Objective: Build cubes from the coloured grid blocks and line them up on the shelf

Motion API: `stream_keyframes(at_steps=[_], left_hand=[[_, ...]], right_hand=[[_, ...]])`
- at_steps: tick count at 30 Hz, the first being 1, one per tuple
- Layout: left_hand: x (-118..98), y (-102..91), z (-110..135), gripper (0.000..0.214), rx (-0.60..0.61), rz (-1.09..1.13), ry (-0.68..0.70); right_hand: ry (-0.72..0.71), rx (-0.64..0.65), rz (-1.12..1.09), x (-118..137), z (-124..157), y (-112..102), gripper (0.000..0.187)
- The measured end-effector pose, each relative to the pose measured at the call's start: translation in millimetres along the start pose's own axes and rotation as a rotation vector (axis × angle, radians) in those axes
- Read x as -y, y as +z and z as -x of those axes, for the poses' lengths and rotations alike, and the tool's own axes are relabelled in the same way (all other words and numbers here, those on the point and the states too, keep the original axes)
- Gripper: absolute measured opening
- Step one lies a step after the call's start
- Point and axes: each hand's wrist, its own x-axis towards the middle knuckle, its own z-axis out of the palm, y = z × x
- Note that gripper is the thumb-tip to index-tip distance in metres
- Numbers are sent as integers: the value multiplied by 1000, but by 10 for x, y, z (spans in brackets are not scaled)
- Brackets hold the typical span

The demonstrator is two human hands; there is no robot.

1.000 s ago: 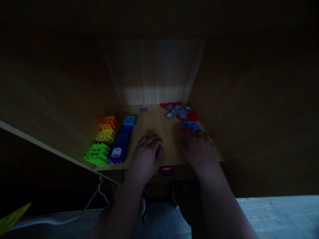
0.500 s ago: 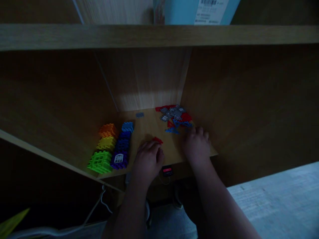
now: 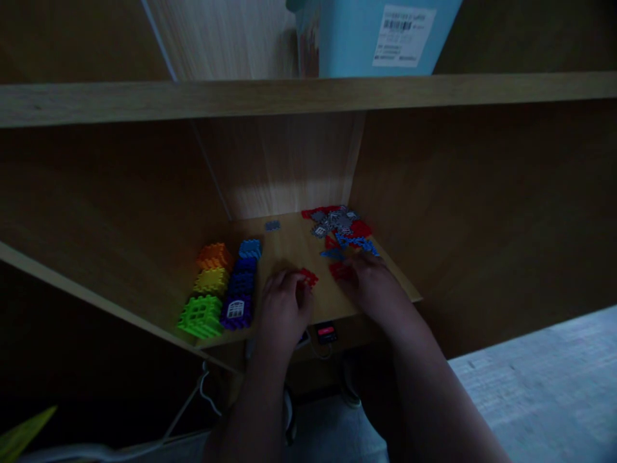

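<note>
Low over the wooden shelf [image 3: 289, 251], my left hand [image 3: 284, 302] is closed on a red interlocking plastic piece [image 3: 308, 278]. Just to its right, my right hand [image 3: 373, 283] pinches another red piece [image 3: 340, 271], partly covered by the fingers. Beyond the right hand lies a loose pile of grey pieces [image 3: 335, 220], with more red pieces [image 3: 360, 229] and blue pieces [image 3: 354, 240] around it. On the left stand stacks sorted by colour: orange [image 3: 214, 256], yellow [image 3: 212, 281], green [image 3: 201, 315], light blue [image 3: 250, 248], dark blue [image 3: 240, 281] and purple [image 3: 236, 311].
One small grey stack [image 3: 272, 226] sits near the back panel. Overhead runs an upper shelf edge [image 3: 308, 96] bearing a light blue box [image 3: 357, 38]. Side panels close in the compartment. Below the front edge are a small black device [image 3: 326, 332] and a white cable [image 3: 209, 392].
My right hand has moved left from beside the pile, and a red piece now shows in its fingers. My left hand stays about in place with its red piece. The view has tilted up slightly.
</note>
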Motion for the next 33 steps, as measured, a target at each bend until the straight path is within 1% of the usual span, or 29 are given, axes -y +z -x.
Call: stream_keyframes(at_steps=[1, 4, 7, 10, 14, 18, 22, 25, 27, 29, 31, 33], left_hand=[[3, 2, -5, 13, 5, -9, -19], [5, 8, -22, 8, 41, -26, -58], [10, 12, -42, 8, 81, 5, -50], [39, 23, -53, 13, 89, 70, -42], [93, 36, -49, 18, 66, 96, -62], [109, 8, -71, 16, 97, 80, -65], [124, -40, -158, 18, 175, 30, -75], [173, -51, -215, 25, 208, 48, -59], [214, -39, -222, 27, 189, 92, -13], [245, -21, -206, 31, 137, 102, 47], [251, -9, -180, 37, 87, 77, 92], [232, -8, -157, 36, 64, 52, 100]], right_hand=[[5, 17, 7, -16, -8, 8, 26], [-16, 75, -37, -47, -49, 56, 18], [-36, 70, -92, -19, -93, 124, 19], [-63, 63, -167, 29, -117, 161, 19], [-105, 109, -251, 9, -121, 110, 21], [-201, 159, -288, -85, -122, 51, 10], [-173, 130, -276, -125, -157, 110, 6], [-162, 72, -269, -129, -189, 185, 17], [-177, 37, -268, -138, -202, 221, 22], [-198, 17, -277, -147, -210, 243, 24], [-214, 20, -285, -147, -217, 252, 25], [-215, 30, -291, -136, -224, 252, 25]])
